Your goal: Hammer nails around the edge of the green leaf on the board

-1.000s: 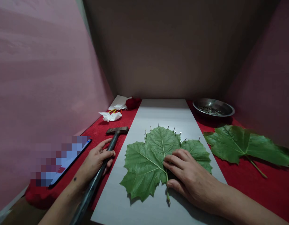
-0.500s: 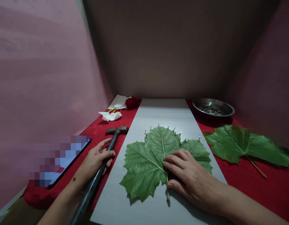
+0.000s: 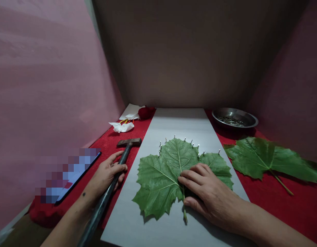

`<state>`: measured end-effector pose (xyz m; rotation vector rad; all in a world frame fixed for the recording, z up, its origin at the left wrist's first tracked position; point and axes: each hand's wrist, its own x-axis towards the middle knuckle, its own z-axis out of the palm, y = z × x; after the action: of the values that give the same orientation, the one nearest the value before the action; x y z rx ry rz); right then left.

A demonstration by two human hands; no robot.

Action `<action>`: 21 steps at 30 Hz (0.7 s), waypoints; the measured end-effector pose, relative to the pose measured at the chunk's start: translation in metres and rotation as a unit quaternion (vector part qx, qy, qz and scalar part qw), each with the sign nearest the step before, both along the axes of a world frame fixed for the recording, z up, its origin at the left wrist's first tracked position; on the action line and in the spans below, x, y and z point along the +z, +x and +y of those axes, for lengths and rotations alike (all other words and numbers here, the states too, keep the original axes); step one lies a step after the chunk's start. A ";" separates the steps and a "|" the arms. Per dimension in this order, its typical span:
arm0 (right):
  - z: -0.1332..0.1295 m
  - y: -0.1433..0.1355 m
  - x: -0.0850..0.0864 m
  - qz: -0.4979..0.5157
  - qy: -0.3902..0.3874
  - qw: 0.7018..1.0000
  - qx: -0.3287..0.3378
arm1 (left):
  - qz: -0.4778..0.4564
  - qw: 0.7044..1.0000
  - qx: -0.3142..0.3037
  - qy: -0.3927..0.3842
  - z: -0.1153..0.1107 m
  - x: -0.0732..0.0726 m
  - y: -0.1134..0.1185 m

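Observation:
A large green leaf [image 3: 158,183] lies on a long pale board [image 3: 179,120]. Several nails [image 3: 185,140] stand upright along its upper edge. My right hand [image 3: 207,192] rests on the leaf's centre, fingers bent together over the veins, with the thumb beside the stem; anything under the palm is hidden. My left hand [image 3: 110,173] is wrapped round the dark handle of a hammer [image 3: 101,202], left of the board. The hammer's head [image 3: 129,142] lies at the board's left edge.
A metal bowl [image 3: 234,118] of nails sits at the back right. Another leaf [image 3: 266,159] lies on the red cloth [image 3: 276,209]. A phone [image 3: 78,176] is at the left, with crumpled tissue [image 3: 122,127] and a dark red object [image 3: 145,112] farther back.

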<state>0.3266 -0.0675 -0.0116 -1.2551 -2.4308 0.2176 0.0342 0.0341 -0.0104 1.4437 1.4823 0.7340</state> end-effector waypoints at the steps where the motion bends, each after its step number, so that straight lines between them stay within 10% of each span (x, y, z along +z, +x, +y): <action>1: 0.000 0.000 0.000 -0.003 0.004 1.000 0.001 | 0.039 0.999 -0.013 0.005 0.002 0.000 0.000; 13: 0.000 0.000 -0.001 0.001 0.017 1.000 0.008 | 0.368 0.910 -0.091 0.166 0.027 0.032 0.007; 21: 0.002 0.002 -0.006 0.021 0.002 1.000 0.014 | 0.291 0.893 -0.230 0.257 0.036 0.067 0.106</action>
<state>0.3285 -0.0657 -0.0174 -1.2048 -2.4130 0.2447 0.1406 0.0700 0.0567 2.4819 1.3158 0.4170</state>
